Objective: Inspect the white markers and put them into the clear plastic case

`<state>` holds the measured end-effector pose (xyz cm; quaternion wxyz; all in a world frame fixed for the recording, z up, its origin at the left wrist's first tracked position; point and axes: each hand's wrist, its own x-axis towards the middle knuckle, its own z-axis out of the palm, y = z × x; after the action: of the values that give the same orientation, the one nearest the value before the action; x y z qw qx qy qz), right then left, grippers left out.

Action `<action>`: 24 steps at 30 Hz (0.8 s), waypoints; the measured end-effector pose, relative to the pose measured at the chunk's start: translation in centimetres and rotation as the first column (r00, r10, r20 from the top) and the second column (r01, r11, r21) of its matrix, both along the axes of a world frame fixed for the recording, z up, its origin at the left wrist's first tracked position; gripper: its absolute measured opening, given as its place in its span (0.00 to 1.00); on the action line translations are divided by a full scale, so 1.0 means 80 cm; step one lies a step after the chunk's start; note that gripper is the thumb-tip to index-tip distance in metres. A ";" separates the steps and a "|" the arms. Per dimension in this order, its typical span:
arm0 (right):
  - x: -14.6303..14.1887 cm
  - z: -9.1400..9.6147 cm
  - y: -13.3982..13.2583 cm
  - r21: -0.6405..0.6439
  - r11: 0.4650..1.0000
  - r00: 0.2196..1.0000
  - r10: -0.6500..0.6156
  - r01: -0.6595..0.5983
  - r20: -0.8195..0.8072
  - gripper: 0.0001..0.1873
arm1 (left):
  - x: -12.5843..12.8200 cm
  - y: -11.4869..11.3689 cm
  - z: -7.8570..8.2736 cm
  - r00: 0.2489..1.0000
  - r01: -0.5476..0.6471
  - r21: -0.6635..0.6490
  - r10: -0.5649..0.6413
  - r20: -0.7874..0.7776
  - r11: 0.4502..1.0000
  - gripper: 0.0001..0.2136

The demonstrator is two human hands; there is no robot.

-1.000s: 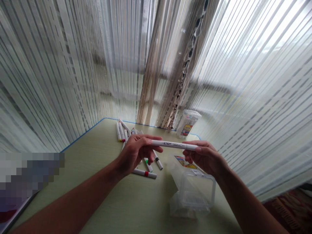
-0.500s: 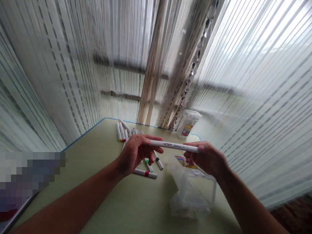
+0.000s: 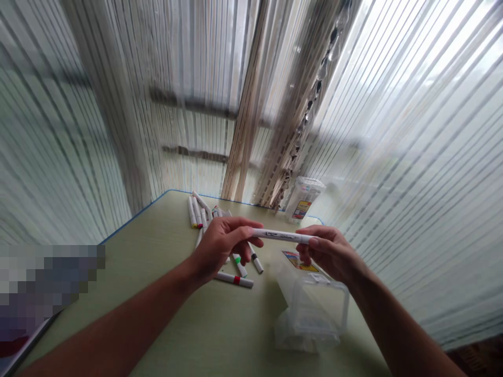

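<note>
Between my two hands a white marker (image 3: 279,235) with dark printing on its barrel is held almost level above the table. The fingers of my left hand (image 3: 228,243) grip its left end. At the other end, my right hand (image 3: 326,246) pinches the cap between thumb and fingers. Behind and below my left hand lie several loose markers (image 3: 193,212), partly hidden by it. One with a red band (image 3: 236,280) and one with a black band (image 3: 256,257) lie nearest. Under my right hand rests a clear plastic case (image 3: 318,309) on its side, its lid open.
A second clear case (image 3: 304,199) with markers inside stands upright at the table's far right corner. The pale green table (image 3: 157,314) has a blue edge. String curtains (image 3: 196,131) hang behind it. Something pixelated (image 3: 39,298) covers the left edge.
Both hands have shifted their grip inward along the marker: my left thumb sits farther right, and my right thumb and fingers sit slightly farther left. The curtain at left has swayed.
</note>
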<state>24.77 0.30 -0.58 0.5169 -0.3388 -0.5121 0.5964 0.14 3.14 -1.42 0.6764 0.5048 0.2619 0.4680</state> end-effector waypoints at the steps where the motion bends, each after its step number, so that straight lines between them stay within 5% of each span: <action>1: -0.001 -0.001 0.001 0.010 1.000 1.000 -0.012 0.012 0.010 0.12 | 0.001 -0.001 0.000 1.000 -0.008 0.010 0.008 -0.024 1.000 0.13; 9: -0.002 -0.008 0.005 0.015 0.992 0.987 -0.122 0.121 0.106 0.13 | 0.004 0.001 -0.007 0.982 -0.011 0.139 0.037 -0.183 0.990 0.14; 24: -0.006 -0.005 0.003 0.079 0.975 0.956 -0.219 0.207 0.195 0.17 | 0.008 -0.001 -0.008 0.968 -0.040 0.196 0.087 -0.237 0.980 0.16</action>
<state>24.27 0.54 -0.98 0.5329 -0.4361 -0.5395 0.4846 0.78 3.07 -2.09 0.5722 0.6122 0.3136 0.4467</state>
